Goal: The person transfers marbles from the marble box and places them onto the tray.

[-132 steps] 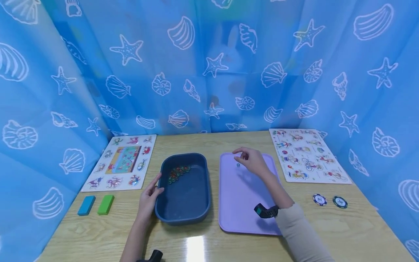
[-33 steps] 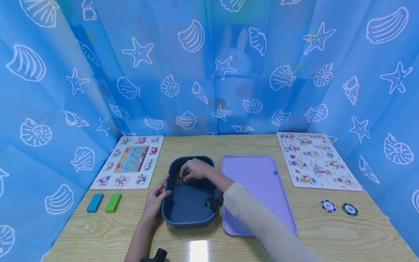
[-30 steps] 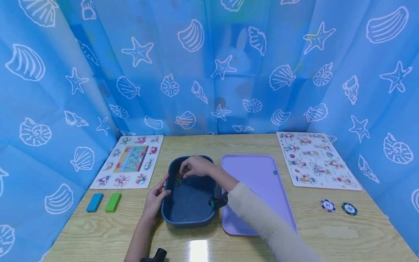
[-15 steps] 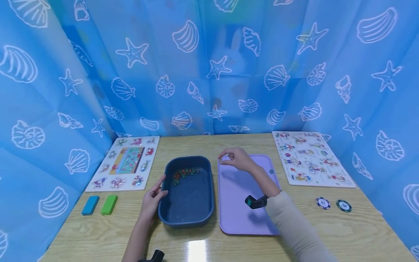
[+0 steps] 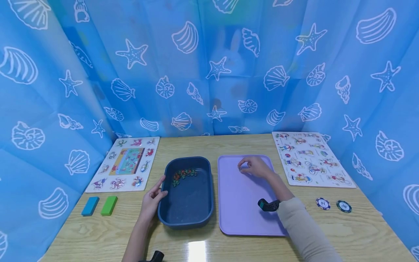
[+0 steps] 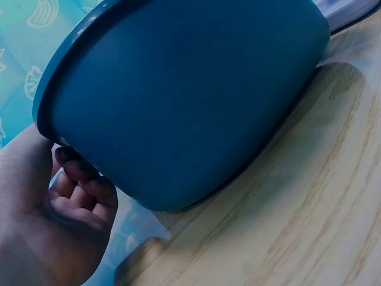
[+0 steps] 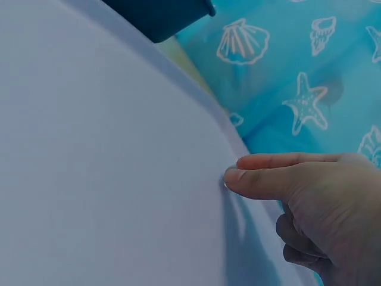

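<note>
My left hand [image 5: 151, 200] holds the left wall of a deep dark blue bin [image 5: 186, 222], its thumb over the rim; in the left wrist view other fingers are curled by the outer wall. Red and green glass marbles [image 5: 178, 177] lie in a cluster toward the bin's back left. Over the back of the flat purple tray [image 5: 243, 214], my right hand [image 5: 256, 167] pinches a small marble [image 7: 229, 173] between thumb and index finger. Most of that marble is hidden by the fingertips. The tray's right back side is covered by the hand and wrist.
Picture puzzle boards stand at the back left [image 5: 111, 176] and back right [image 5: 319, 171]. A blue block [image 5: 90, 206] and a green block [image 5: 109, 205] lie at left. Two poker chips, one white-faced [image 5: 323, 203] and one dark [image 5: 344, 206], lie right of the tray.
My right hand went into the bin, came out pinching a marble, and moved right and lower over the tray. A marble seen earlier near the tray's right edge is now hidden. My left hand stayed.
</note>
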`<state>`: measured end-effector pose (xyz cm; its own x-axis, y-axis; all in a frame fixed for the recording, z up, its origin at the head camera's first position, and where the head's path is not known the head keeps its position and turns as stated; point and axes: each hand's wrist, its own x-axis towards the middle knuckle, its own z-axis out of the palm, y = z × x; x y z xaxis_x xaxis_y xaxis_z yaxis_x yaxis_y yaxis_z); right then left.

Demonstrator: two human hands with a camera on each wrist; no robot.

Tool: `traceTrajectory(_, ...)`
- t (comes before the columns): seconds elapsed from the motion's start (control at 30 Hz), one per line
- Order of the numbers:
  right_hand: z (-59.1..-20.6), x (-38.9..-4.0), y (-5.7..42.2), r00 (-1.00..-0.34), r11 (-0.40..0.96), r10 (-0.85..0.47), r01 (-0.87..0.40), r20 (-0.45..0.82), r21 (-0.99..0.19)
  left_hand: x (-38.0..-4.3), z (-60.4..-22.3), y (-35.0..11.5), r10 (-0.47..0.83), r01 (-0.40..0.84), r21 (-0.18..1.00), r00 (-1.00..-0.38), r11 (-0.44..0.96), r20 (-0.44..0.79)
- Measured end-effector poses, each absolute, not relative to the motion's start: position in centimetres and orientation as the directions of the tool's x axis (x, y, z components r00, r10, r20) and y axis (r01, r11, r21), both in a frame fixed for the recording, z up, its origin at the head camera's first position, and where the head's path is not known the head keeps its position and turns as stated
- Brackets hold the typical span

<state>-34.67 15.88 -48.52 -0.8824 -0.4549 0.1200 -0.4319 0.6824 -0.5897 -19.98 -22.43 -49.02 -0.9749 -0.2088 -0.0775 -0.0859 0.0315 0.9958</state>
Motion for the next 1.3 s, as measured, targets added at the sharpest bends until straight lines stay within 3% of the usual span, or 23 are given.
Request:
traceTrajectory(0.13,-47.2,-34.5,14.5,-0.869,0.669,-0.467,-0.468,0.163,-0.578,-19.9,-49.0,-22.4,-0.208,-0.079,0.996,-0.976,0.044,-0.068)
traceTrajectory(0.33,-43.7,-33.4,9.2,-0.791,0.57,-0.551,-0.589,0.266,-0.573,-19.8,-48.9,-22.4,-0.205,-0.076,0.995,-0.977,0.064,-0.061)
traceTrajectory(0.67,-40.5,-32.9,-0.7,-0.639,0.449,-0.731,-0.715,0.24,-0.536,-19.8,-48.8,-22.6,-0.211,-0.096,0.991,-0.975,0.088,-0.076)
traceTrajectory(0.9,-41.3,-32.8,-4.9,-0.59,0.44,-0.795,-0.721,0.141,-0.535,-19.8,-48.9,-22.8,-0.202,-0.095,0.993,-0.976,0.073,-0.079)
traceTrajectory(1.3,-44.9,-33.0,-6.8,-0.588,0.556,-0.805,-0.706,-0.074,-0.439,-19.9,-49.0,-22.8,-0.176,-0.054,0.998,-0.983,0.037,-0.046)
